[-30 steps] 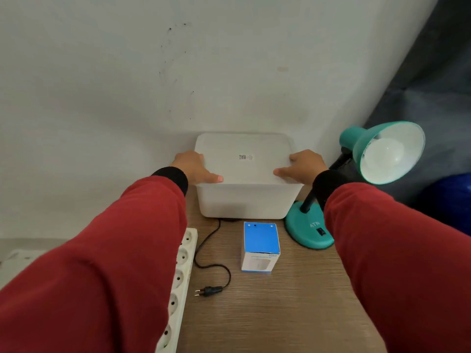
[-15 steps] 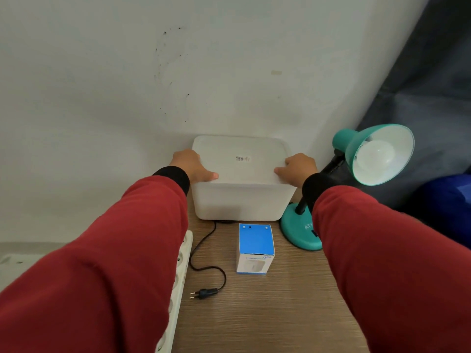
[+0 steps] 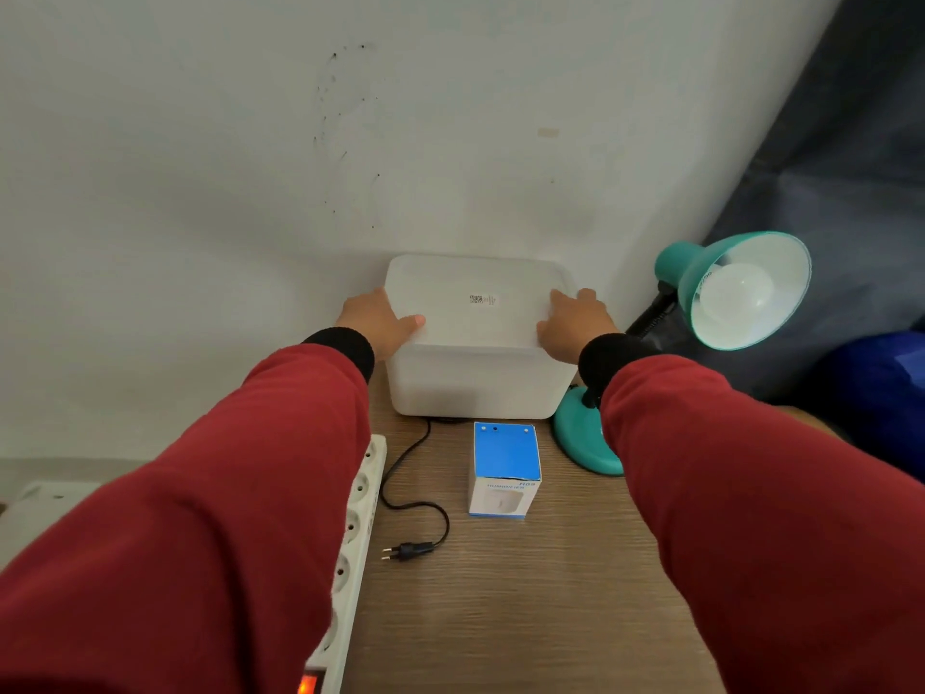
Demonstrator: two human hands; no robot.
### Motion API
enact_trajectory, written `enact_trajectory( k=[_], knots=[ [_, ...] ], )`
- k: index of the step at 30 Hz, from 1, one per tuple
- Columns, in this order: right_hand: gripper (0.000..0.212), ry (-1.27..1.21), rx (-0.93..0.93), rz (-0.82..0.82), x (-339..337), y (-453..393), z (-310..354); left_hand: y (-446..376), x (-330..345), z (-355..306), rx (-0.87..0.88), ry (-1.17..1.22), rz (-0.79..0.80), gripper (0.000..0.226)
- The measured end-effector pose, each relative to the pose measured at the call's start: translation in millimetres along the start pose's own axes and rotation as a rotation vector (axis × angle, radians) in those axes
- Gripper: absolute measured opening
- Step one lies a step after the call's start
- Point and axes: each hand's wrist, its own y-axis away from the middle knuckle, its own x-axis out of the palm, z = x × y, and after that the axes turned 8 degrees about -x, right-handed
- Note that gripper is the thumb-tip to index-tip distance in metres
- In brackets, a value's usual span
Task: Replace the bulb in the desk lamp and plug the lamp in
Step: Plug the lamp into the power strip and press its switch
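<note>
A teal desk lamp stands at the back right of the wooden desk, its shade facing me with a white bulb in it. Its black plug lies loose on the desk, the cord running back under a white lidded plastic box against the wall. My left hand grips the left edge of the box lid, thumb on top. My right hand grips the right edge. A small blue-topped white carton stands in front of the box.
A white power strip with several sockets runs along the desk's left edge, its orange switch lit. A dark cloth hangs at the right, with a blue object below it. The wall is close behind.
The view has shifted a little. My right hand's fingers have moved further onto the lid's right edge. The box, lamp, carton and plug lie as before.
</note>
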Motion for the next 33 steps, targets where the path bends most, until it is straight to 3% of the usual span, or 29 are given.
enact_trajectory(
  k=[3, 7, 11, 19, 24, 33],
  knots=[
    [0.043, 0.073, -0.068, 0.021, -9, 19, 17, 23, -9, 11, -0.027, -0.065, 0.007, 0.054],
    [0.019, 0.087, -0.166, 0.037, -22, 50, 38, 55, -19, 29, -0.076, -0.217, 0.048, 0.051],
    [0.036, 0.071, -0.242, 0.062, -16, 82, 61, 84, -11, 51, -0.109, -0.247, 0.082, 0.054],
    [0.036, 0.134, -0.434, 0.179, 43, 149, 94, 142, 55, 102, -0.187, -0.075, 0.193, 0.061],
    [0.035, 0.110, -0.373, 0.238, 91, 167, 98, 164, 104, 124, -0.221, 0.078, 0.270, 0.067],
    [0.030, 0.130, -0.313, 0.270, 157, 169, 97, 174, 136, 136, -0.267, 0.239, 0.128, 0.074]
  ],
)
